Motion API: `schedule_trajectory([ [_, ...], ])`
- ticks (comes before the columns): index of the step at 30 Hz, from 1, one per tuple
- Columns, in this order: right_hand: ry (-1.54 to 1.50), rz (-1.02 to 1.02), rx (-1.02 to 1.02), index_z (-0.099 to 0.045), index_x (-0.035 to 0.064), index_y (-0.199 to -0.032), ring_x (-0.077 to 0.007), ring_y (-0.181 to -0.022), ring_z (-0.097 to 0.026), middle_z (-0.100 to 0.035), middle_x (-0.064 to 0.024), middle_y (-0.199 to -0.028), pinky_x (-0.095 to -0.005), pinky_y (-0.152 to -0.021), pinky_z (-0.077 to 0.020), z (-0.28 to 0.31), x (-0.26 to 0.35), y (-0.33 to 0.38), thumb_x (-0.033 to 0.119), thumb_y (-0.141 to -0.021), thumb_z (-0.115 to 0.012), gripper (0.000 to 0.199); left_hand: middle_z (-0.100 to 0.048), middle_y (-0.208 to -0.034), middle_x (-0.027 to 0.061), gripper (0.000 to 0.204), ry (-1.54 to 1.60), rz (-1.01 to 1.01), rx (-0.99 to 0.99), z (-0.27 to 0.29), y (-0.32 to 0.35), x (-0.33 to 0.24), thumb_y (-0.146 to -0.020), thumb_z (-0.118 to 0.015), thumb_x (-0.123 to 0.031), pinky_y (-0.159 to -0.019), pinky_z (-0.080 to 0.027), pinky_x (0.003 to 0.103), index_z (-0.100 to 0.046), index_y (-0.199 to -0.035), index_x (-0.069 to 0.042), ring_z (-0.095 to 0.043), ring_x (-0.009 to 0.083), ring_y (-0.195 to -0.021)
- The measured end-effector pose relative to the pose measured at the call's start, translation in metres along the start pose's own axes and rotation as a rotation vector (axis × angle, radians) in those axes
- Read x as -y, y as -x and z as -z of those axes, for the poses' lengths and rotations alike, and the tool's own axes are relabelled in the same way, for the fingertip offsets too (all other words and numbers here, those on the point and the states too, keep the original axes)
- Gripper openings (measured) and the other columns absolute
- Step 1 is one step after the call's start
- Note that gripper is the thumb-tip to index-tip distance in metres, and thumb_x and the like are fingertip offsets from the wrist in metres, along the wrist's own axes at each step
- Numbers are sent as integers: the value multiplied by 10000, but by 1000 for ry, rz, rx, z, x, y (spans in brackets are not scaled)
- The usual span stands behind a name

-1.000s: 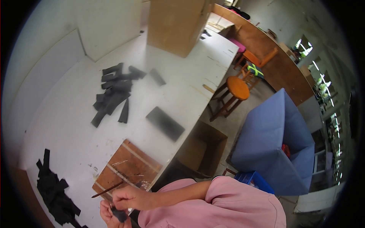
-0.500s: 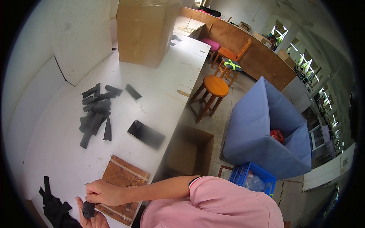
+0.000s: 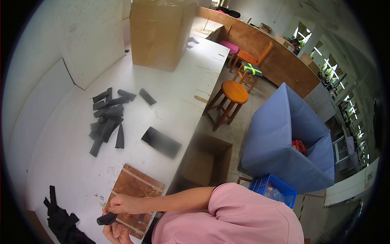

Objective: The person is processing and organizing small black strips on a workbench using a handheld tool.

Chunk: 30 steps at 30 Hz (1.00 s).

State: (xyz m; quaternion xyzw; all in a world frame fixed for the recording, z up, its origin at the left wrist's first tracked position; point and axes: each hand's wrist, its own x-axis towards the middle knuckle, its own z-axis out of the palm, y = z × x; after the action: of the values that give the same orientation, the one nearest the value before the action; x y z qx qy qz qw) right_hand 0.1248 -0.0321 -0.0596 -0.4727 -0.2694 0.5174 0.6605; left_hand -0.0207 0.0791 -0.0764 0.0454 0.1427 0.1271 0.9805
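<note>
In the head view, a white worktop point(image 3: 174, 110) crosses a room, with an orange stool point(image 3: 235, 92) and a blue bin point(image 3: 266, 134) to its right. A cardboard box point(image 3: 160, 36) stands towards its far end; black strips point(image 3: 106, 124) lie nearer. By the left edge of a brown board point(image 3: 132, 179), the right hand point(image 3: 125, 203) pinches a black piece point(image 3: 106, 219) between its fingers. The left hand point(image 3: 116, 233) curls beneath, its grip unclear, its forearm out of sight. The lower edge cuts off another black pile point(image 3: 63, 223).

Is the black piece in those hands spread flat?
No: the black piece looks bunched, a thick, rounded shape between the right hand and left hand. Inner folds: cannot tell.
</note>
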Motion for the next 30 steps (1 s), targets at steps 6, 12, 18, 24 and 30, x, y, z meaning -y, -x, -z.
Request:
schedule_trajectory([
  [6, 388, 188, 136, -573, -22, -720, -115, -549, -507, -557, -66, -583, -269, -486, -399, 1, 67, -3, 139, -742, -557, 163, -526, -618, 129, 435, -751, -499, 76, -84, 4, 43, -799, -461, 7, -244, -299, 183, -278, -1192, 47, -340, 45, -284],
  [12, 107, -192, 76, -545, 29, -749, -70, -613, -475, -518, 6, -682, -222, -555, -397, 20, 10, -3, 165, -831, -504, 164, -468, -567, 23, 371, -431, -202, -242, -50, -9, 40, -715, -519, -4, -284, -269, 189, -427, -1075, 8, -253, 49, -289],
  [18, 295, -34, 10, -535, 35, -756, -48, -547, -440, -492, 10, -618, -203, -476, -359, 13, 18, -8, 198, -836, -533, 182, -582, -839, 82, 305, -1715, -1012, -183, -63, -10, 30, -780, -569, -88, -714, -442, 289, -483, -1062, -6, -544, 180, -805],
  [24, 769, 518, -115, -540, 14, -728, -140, -596, -485, -483, -48, -673, -253, -518, -393, 4, 46, 1, 246, -769, -591, 241, -587, -857, 98, 140, -1536, -949, 153, -70, -12, 26, -806, -561, -99, -785, -398, 328, -553, -903, 1, -514, 229, -876],
  [30, 1466, 755, 76, -502, 42, -633, -178, -599, -484, -470, -45, -625, -308, -513, -402, -5, 56, 4, 262, -687, -626, 259, -572, -874, 125, 91, -879, -879, -92, -70, 4, 40, -803, -564, -88, -791, -392, 349, -514, -808, -12, -516, 223, -835],
])
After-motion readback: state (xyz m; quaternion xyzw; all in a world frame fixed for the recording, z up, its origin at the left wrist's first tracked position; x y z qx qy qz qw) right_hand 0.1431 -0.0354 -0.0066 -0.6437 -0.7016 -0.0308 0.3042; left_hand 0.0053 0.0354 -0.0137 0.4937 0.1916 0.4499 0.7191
